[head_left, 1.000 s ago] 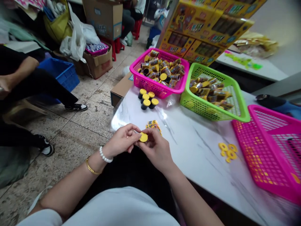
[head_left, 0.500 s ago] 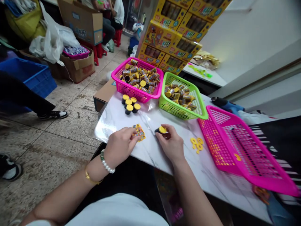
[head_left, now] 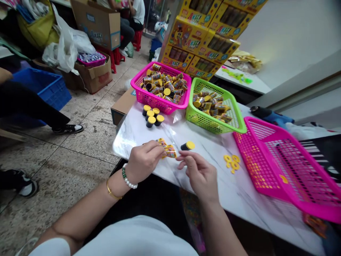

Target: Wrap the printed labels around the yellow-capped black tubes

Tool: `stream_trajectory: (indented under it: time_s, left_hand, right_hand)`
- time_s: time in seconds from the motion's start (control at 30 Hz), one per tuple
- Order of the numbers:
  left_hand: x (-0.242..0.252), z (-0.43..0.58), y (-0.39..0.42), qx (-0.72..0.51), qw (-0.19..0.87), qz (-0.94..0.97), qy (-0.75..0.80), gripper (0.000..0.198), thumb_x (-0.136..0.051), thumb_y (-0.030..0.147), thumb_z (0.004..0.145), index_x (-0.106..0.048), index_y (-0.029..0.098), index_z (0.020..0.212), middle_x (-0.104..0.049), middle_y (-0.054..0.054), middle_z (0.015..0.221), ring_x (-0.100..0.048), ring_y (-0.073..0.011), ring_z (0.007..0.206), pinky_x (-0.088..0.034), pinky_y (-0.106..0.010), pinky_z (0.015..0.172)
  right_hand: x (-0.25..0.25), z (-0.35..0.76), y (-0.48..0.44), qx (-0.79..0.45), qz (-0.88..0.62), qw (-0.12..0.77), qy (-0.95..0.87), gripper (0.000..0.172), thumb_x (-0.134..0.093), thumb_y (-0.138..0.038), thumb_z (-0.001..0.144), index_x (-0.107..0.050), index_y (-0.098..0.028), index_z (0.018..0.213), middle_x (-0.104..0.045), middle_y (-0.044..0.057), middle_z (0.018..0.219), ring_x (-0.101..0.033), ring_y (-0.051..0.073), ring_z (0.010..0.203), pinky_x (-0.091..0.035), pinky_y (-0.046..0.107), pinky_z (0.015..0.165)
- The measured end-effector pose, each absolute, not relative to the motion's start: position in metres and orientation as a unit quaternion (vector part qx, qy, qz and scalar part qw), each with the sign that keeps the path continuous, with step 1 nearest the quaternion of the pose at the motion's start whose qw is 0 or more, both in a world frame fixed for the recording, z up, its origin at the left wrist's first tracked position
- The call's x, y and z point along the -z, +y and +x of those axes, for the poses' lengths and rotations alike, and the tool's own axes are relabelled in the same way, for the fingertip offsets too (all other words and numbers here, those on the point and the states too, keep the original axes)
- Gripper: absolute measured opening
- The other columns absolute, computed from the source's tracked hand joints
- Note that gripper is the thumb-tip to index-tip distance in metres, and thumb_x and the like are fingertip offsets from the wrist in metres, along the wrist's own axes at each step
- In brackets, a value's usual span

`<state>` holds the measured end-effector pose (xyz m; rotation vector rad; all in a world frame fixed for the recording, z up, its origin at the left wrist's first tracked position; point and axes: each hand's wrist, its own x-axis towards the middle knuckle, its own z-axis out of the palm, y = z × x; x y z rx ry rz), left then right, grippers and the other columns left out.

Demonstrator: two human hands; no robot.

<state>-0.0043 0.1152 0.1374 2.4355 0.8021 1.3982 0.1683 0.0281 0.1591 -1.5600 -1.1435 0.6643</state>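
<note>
My left hand (head_left: 146, 156), closed, pinches a small yellow printed label (head_left: 170, 151) just above the table. My right hand (head_left: 201, 174) has its fingertips together at the label's right end. A similar printed label (head_left: 160, 142) shows behind my left fingers, partly hidden. Just beyond my right fingers, a small black tub with a yellow lid (head_left: 188, 145) rests on the table. Farther back, several black tubs with yellow lids (head_left: 150, 121) stand in a group.
A pink basket (head_left: 160, 104) and a green basket (head_left: 210, 122) hold wrapped tubs. Yellow ring-shaped pieces (head_left: 232, 163) lie near another pink basket (head_left: 255, 170) on the right. Yellow boxes (head_left: 197, 46) are stacked behind. A person's leg (head_left: 39, 103) extends at left.
My right hand has let go of the lidded tub, leaving it on the table, and moved to the label. My left hand has lifted the label and brought it right. The view has shifted slightly.
</note>
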Motion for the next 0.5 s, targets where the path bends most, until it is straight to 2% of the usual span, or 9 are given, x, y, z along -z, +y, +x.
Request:
stream_trajectory:
  time_s: [0.07,0.13,0.23,0.3,0.37,0.5]
  left_hand:
    - [-0.140,-0.009,0.110,-0.504,0.079,0.831,0.223,0.008,-0.060,0.017,0.094,-0.068,0.016,0.095,-0.072,-0.005,0.087,-0.068,-0.0137,0.074,-0.056,-0.023,0.067]
    - [-0.142,-0.012,0.103,-0.513,0.073,0.830,0.206,0.010,-0.061,0.015,0.093,-0.068,0.017,0.099,-0.074,-0.005,0.089,-0.069,-0.0141,0.077,-0.057,-0.024,0.069]
    - [-0.147,-0.015,0.091,-0.538,0.179,0.775,0.279,0.010,-0.064,0.018,0.091,-0.069,0.016,0.100,-0.072,-0.006,0.090,-0.065,-0.0111,0.070,-0.055,-0.022,0.065]
    - [-0.150,-0.016,0.084,-0.548,0.290,0.703,0.348,0.007,-0.065,0.021,0.091,-0.069,0.015,0.091,-0.068,-0.003,0.080,-0.059,-0.0087,0.062,-0.050,-0.019,0.058]
    - [-0.151,-0.016,0.078,-0.547,0.370,0.642,0.389,0.016,-0.063,0.025,0.093,-0.069,0.015,0.082,-0.063,0.000,0.069,-0.055,-0.0076,0.056,-0.046,-0.019,0.053]
    - [-0.150,-0.012,0.075,-0.543,0.419,0.606,0.404,0.021,-0.062,0.029,0.093,-0.071,0.014,0.081,-0.061,0.000,0.066,-0.052,-0.0078,0.054,-0.043,-0.020,0.052]
  right_hand:
    - [-0.160,0.162,0.037,-0.406,-0.618,0.494,-0.458,0.040,-0.068,-0.055,0.085,-0.072,-0.015,0.086,-0.065,0.002,0.062,-0.050,0.010,0.046,-0.035,0.021,0.041]
    - [-0.157,0.157,0.045,-0.471,-0.596,0.495,-0.422,0.040,-0.074,-0.055,0.080,-0.069,-0.015,0.075,-0.061,0.000,0.056,-0.044,0.007,0.042,-0.031,0.019,0.039]
    - [-0.151,0.146,0.052,-0.445,-0.602,0.549,-0.371,0.041,-0.077,-0.054,0.077,-0.065,-0.015,0.070,-0.059,-0.002,0.053,-0.044,0.006,0.042,-0.032,0.017,0.040]
    - [-0.147,0.138,0.053,-0.406,-0.614,0.573,-0.360,0.044,-0.075,-0.057,0.078,-0.063,-0.016,0.068,-0.059,-0.002,0.052,-0.045,0.006,0.041,-0.033,0.017,0.040]
    - [-0.145,0.132,0.051,-0.380,-0.625,0.578,-0.362,0.048,-0.072,-0.060,0.080,-0.062,-0.015,0.065,-0.058,-0.002,0.051,-0.044,0.006,0.039,-0.033,0.017,0.038]
    - [-0.140,0.124,0.047,-0.351,-0.636,0.580,-0.369,0.055,-0.064,-0.064,0.085,-0.060,-0.015,0.059,-0.054,-0.002,0.046,-0.042,0.006,0.036,-0.032,0.017,0.036]
